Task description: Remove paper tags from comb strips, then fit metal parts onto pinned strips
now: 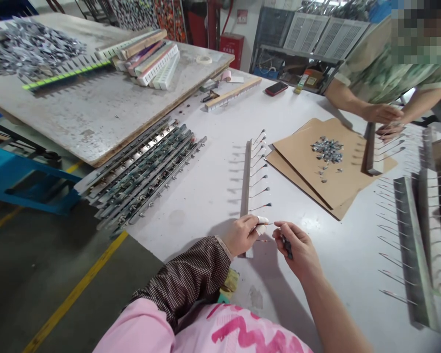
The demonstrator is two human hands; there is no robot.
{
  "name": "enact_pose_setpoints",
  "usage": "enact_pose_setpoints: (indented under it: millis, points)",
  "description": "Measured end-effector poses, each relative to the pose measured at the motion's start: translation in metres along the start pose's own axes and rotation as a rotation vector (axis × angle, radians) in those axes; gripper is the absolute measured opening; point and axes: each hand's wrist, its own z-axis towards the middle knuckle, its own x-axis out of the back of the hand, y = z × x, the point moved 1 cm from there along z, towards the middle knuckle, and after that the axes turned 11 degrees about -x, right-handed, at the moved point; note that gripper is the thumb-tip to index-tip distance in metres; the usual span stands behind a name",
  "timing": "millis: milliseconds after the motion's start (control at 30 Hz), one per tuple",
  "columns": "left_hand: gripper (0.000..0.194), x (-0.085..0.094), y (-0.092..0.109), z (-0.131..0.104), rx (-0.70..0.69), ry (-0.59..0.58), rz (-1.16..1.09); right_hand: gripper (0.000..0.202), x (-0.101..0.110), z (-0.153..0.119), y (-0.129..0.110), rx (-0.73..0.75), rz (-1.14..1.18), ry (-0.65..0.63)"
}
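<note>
A narrow bar (246, 181) lies lengthwise on the white table, with thin wire pins sticking out to its right. Several of the pins carry small dark grey tips (265, 177). My left hand (244, 234), with white wraps on its fingers, is closed around a wire pin near the bar's close end. Opposite it, my right hand (297, 247) keeps small dark grey pieces (287, 246) in its curled fingers. Its thumb and index finger pinch together at the pin's end; whatever is between those fingertips is hidden.
Brown cardboard sheets (305, 169) bear a pile of small grey pieces (328, 149). At right are more pin bars (413, 255) and a co-worker's hands (385, 120) at another bar. Metal strips (143, 171) lie left; a phone (277, 88) is at the back.
</note>
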Motion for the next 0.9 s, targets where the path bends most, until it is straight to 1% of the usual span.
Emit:
enact_pose_setpoints:
  millis: [133,300,633,900]
  points:
    - [0.025,-0.001,-0.001,0.000,0.003,-0.014,0.020,0.034,-0.004,0.003,0.001,0.025,0.067,0.004]
    - [0.021,-0.001,0.002,-0.001,0.018,-0.007,0.051,0.029,-0.012,0.004,0.001,0.096,0.084,0.008]
    - [0.021,-0.003,0.001,-0.002,0.010,0.011,0.064,0.032,-0.024,0.006,0.002,0.081,0.138,0.047]
    - [0.023,-0.004,0.000,-0.002,0.022,0.009,0.064,0.030,-0.025,0.005,0.004,0.087,0.178,0.019]
